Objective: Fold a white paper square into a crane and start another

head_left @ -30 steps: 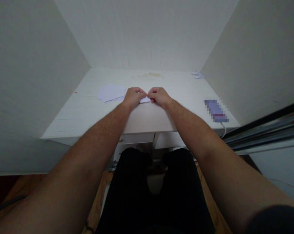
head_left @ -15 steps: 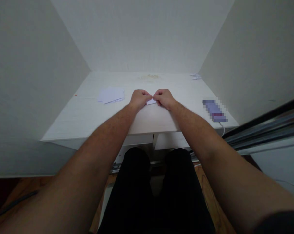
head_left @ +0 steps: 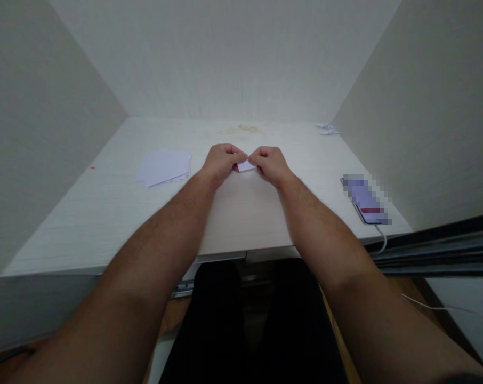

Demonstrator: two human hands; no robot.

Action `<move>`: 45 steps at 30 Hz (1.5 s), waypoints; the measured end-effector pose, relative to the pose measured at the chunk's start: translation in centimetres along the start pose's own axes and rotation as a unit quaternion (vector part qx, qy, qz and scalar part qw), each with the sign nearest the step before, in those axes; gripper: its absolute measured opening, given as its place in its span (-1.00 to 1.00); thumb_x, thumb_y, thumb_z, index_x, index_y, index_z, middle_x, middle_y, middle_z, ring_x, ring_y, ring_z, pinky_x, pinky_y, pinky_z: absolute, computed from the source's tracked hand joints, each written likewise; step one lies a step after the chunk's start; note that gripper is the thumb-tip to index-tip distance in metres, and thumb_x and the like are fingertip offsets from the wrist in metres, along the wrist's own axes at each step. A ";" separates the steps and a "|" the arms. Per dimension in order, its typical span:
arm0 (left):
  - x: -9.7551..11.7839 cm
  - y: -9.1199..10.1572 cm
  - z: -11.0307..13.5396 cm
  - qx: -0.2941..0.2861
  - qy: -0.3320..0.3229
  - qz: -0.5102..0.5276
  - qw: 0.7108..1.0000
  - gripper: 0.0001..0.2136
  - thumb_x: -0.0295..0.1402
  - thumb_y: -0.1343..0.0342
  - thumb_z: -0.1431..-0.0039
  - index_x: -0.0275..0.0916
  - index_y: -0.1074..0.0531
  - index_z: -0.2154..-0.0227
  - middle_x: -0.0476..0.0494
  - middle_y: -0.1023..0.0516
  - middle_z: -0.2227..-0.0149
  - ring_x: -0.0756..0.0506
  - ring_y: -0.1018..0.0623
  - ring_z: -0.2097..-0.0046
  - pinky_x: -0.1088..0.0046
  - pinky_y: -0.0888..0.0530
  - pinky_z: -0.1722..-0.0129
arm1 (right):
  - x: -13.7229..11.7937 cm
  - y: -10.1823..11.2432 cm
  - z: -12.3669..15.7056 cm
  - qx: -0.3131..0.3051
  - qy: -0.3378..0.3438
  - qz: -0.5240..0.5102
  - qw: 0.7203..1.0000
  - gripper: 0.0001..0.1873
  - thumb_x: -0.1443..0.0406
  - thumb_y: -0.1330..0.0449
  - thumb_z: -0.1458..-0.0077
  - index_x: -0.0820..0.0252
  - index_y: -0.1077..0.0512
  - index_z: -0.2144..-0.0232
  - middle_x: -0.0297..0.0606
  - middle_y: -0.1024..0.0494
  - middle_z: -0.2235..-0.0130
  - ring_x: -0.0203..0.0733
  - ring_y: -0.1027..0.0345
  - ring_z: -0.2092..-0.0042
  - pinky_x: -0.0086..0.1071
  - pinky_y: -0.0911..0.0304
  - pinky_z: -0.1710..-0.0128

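Loose white sheets (head_left: 165,165) lie in a flat, uneven pile on the worktop (head_left: 249,218), to the left of the hands and apart from them; a phone (head_left: 363,200), its screen pixelated, rests near the right edge with a white cable (head_left: 383,242) running off the front; crumpled-looking paper scraps (head_left: 327,129) sit in the far right corner, a yellowish stain (head_left: 243,129) marks the surface beyond the hands, and a red speck (head_left: 92,168) shows at far left; pale, faintly streaked panels (head_left: 225,64) enclose the back and sides, and the worktop has a fine whitish grain; between the hands, near the middle, is a small folded-looking paper piece (head_left: 246,166), straight-edged; the left hand (head_left: 223,162) and right hand (head_left: 271,162) both pinch it, thumbs almost meeting
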State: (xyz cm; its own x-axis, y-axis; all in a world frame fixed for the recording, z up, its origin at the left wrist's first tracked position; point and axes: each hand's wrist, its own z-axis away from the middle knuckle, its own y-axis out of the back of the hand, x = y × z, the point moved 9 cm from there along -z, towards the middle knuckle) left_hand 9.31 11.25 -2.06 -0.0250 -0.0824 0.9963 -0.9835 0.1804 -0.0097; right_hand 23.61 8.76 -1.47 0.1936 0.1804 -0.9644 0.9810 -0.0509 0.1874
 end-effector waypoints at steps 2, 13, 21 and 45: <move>0.0 0.1 0.1 -0.001 0.011 -0.006 1.000 -0.89 -0.47 -0.30 0.18 -0.29 -0.45 0.59 -0.05 -0.46 0.58 0.04 -0.39 0.56 0.46 -0.34 0.53 | 0.0 0.3 -0.1 0.011 0.002 0.005 1.000 -0.88 0.29 -0.25 0.12 0.20 -0.40 0.59 -0.41 -0.33 0.59 -0.37 -0.12 0.51 -0.48 0.00 0.55; 0.3 0.2 -0.3 0.013 -0.009 -0.003 1.000 -0.93 -0.48 -0.27 0.16 -0.31 -0.50 0.54 -0.04 -0.47 0.56 0.04 -0.41 0.53 0.46 -0.35 0.51 | 0.5 -0.2 -1.2 -0.007 -0.009 -0.017 1.000 -0.86 0.30 -0.25 0.14 0.18 -0.37 0.63 -0.44 -0.26 0.66 -0.37 -0.05 0.56 -0.47 0.05 0.57; 0.3 0.3 -0.6 0.038 -0.015 -0.014 0.999 -0.93 -0.47 -0.25 0.15 -0.27 -0.49 0.52 -0.01 -0.46 0.57 0.05 -0.37 0.55 0.47 -0.32 0.51 | 0.5 -0.4 -1.6 0.009 -0.011 -0.003 1.000 -0.86 0.29 -0.23 0.11 0.17 -0.36 0.61 -0.41 -0.31 0.59 -0.35 -0.12 0.51 -0.46 -0.01 0.54; 0.2 0.4 -0.3 0.066 -0.028 -0.048 0.996 -0.93 -0.48 -0.24 0.13 -0.26 -0.48 0.51 -0.03 -0.46 0.54 0.03 -0.36 0.52 0.45 -0.29 0.48 | 0.2 -0.3 -1.4 0.005 0.020 0.018 1.000 -0.87 0.31 -0.24 0.10 0.18 -0.36 0.60 -0.39 -0.34 0.57 -0.34 -0.15 0.47 -0.46 -0.04 0.52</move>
State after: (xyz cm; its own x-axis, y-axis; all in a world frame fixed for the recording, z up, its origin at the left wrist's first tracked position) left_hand 8.97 11.60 -1.81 0.0637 -0.1489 0.9868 -0.9967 0.0397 0.0703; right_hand 23.41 10.20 -1.44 0.2302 0.2173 -0.9486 0.9730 -0.0674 0.2207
